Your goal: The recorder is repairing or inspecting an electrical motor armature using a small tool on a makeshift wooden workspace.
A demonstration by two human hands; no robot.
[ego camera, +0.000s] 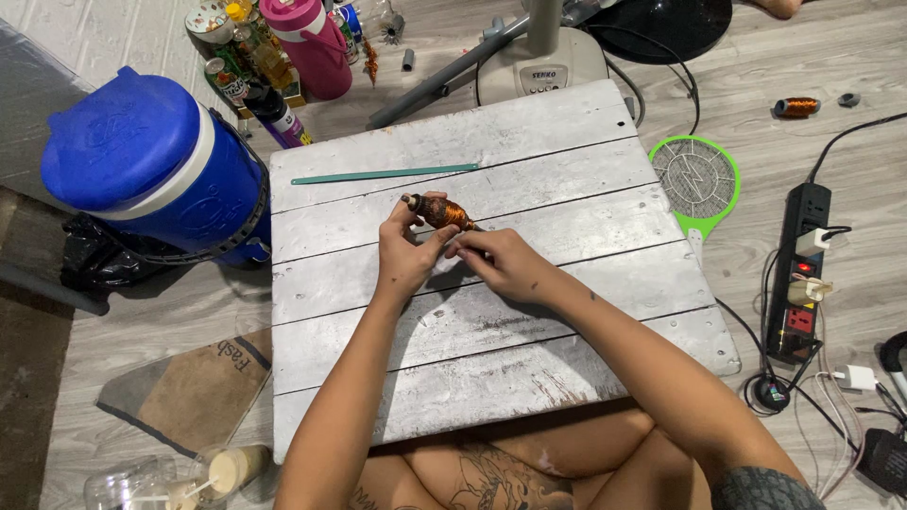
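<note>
Far left, on the floor: my blue cooler with its white band, a black bag tucked under it, a folded mat below, and glass jars at the bottom edge. Behind the cooler: a cluster of bottles and a pink flask. Centre: a white plank board across my knees; a green strip lies flat on its far planks, well apart from my hands. My left hand: thumb and fingers clamped on the near end of a copper coil, which sits tilted just above the board's middle planks. My right hand: fingertips pinched together at the coil's lower end, touching the left thumb; what they pinch is too small to tell. Beyond the board: a fan base with grey poles. Right of the board, on the floor: a green swatter, its handle running under the board's edge; a second copper coil farther back; a black power strip with plugs and cables; a white charger near the right edge.
</note>
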